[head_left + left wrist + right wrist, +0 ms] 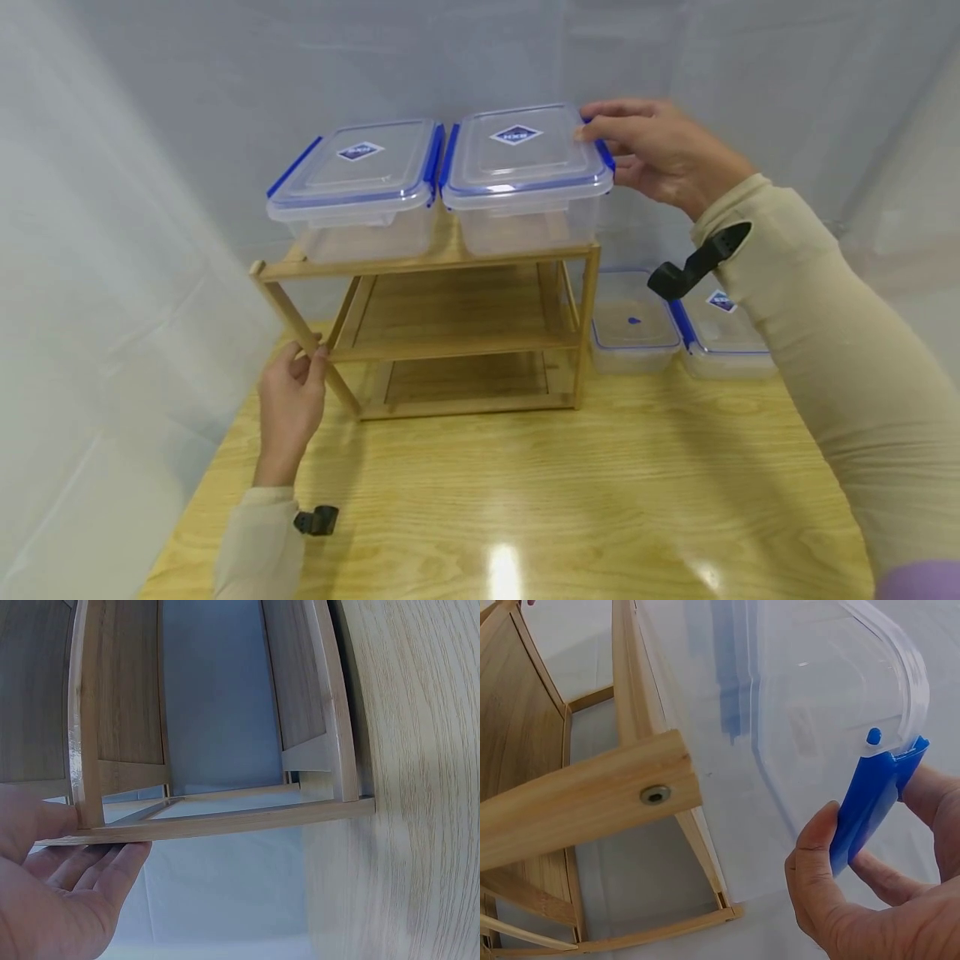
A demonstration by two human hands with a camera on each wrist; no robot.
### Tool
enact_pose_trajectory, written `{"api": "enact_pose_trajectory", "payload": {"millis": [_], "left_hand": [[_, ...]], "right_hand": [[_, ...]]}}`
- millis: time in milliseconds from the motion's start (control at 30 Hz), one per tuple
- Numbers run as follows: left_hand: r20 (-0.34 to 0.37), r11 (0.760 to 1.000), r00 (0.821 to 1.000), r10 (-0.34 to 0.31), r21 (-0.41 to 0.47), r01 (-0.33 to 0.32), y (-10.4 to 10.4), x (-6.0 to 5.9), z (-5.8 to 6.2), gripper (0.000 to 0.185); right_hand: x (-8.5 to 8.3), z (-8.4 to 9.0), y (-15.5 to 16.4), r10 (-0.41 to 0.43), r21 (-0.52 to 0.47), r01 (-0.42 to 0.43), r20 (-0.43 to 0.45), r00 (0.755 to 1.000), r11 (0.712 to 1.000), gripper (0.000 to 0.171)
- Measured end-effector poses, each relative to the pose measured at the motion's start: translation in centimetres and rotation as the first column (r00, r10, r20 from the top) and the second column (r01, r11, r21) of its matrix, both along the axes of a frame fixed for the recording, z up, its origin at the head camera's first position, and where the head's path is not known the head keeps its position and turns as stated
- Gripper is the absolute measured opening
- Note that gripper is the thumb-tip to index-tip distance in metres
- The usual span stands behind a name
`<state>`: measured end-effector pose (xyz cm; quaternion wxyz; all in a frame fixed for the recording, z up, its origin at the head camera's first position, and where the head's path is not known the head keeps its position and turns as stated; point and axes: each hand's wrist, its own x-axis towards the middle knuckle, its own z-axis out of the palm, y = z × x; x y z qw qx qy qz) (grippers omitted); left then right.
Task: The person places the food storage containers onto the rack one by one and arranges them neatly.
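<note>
Right hand [660, 154] pinching blue clip [870, 799] of clear lidded container [525, 179] atop bamboo shelf rack [442, 333], left hand [291, 404] fingers seemingly curled around rack's slanted front leg [303, 337].

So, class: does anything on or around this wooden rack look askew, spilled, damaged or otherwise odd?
Nothing stands out. Two lidded containers sit level, side by side, on the bamboo rack. The right hand grips the right container's blue clip; the left hand holds a front leg. Two more containers stand upright on the table.

Both lower shelves of the wooden rack [450, 312] stand open in front; two containers [678, 329] crowd its right side.
</note>
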<state>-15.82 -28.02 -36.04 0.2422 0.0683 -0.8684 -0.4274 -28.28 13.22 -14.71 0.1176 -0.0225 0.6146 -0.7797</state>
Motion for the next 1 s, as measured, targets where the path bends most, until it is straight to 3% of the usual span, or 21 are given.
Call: {"api": "enact_pose_trajectory", "payload": {"millis": [600,1000], "left_hand": [[0.0,1.0,1.0,-0.011,-0.006,0.011,0.1,0.0,0.1,0.034],[-0.005,1.0,1.0,-0.019,-0.003,0.019,0.2,-0.1,0.0,0.036]], "right_hand": [[0.3,-0.5,0.2,0.043,0.008,-0.043,-0.03,0.999,0.999,0.069],[0.8,-1.0,1.7,0.094,0.028,-0.093,-0.044,0.995,0.995,0.061]]}}
